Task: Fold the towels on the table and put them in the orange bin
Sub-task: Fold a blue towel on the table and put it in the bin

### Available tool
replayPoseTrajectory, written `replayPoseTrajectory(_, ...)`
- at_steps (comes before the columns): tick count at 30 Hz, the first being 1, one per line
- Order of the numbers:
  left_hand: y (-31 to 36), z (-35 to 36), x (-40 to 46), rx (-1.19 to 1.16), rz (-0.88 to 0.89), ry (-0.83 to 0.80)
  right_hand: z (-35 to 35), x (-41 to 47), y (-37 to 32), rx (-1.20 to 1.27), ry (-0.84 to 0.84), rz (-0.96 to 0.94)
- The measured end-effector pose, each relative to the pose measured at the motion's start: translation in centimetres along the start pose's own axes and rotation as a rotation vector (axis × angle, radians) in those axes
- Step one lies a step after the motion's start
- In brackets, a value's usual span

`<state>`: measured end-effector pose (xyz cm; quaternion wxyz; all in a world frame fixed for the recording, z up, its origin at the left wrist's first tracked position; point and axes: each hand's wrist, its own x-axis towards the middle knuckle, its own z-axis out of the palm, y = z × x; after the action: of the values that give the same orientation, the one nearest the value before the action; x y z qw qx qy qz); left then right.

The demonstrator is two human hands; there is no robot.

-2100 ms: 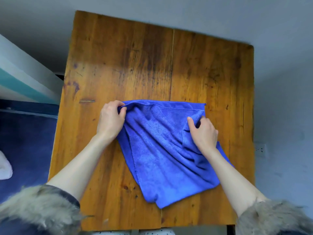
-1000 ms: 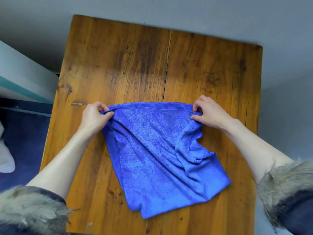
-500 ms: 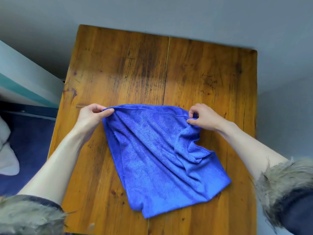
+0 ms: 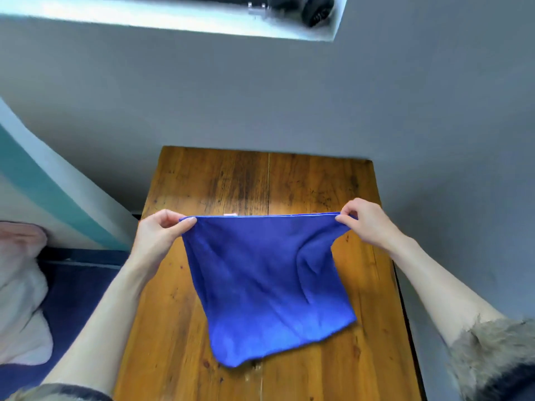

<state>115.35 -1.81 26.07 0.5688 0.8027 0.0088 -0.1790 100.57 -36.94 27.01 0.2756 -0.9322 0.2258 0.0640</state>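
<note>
A blue towel hangs stretched between my two hands above the wooden table. My left hand pinches its upper left corner. The upper right corner is pinched by my right hand. The top edge is pulled taut and level, with a small pale tag showing at its middle. The towel's lower part slopes toward me over the table; I cannot tell whether it touches the wood. No orange bin is in view.
A grey wall rises right behind the table's far edge, with a window ledge high above. A teal-striped wall stands at the left. White cloth lies on a dark blue surface at the far left.
Both hands have lifted the towel's far corners up off the table and pulled them wider apart, so the top edge is now taut. The camera has tilted up toward the wall.
</note>
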Motion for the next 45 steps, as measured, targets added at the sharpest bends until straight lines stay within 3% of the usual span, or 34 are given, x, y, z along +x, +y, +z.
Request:
replayPoseTrajectory(6, 7.2, -3.3, -1.4, -0.079, 0.139, -0.019, -7.0, -4.6, -4.7, -0.032, 0.224, -0.068)
replayPoseTrajectory(10, 12.8, -5.8, -1.8, -0.079, 0.323, -0.066, -10.6, -7.5, -7.4, -0.067, 0.4, -0.109)
replayPoseTrajectory(18, 17.9, -9.6, -4.0, -0.035, 0.538, -0.015, -15.8, -11.1, -12.6, 0.102, 0.691, -0.192)
replayPoseTrajectory(24, 19.6, -10.3, -5.6, 0.006, 0.625, 0.042, -18.5, -12.5, -13.7, 0.219, 0.617, -0.177)
replayPoseTrajectory(38, 18.8, -12.4, -5.6, -0.153, 0.508, 0.031, -18.9, -12.8, -14.0, 0.768, 0.347, -0.232)
replayPoseTrajectory(45, 18.9, -12.8, -4.8, -0.114, 0.504, 0.015, -18.9, -12.4, -13.4, 0.817, 0.308, -0.237)
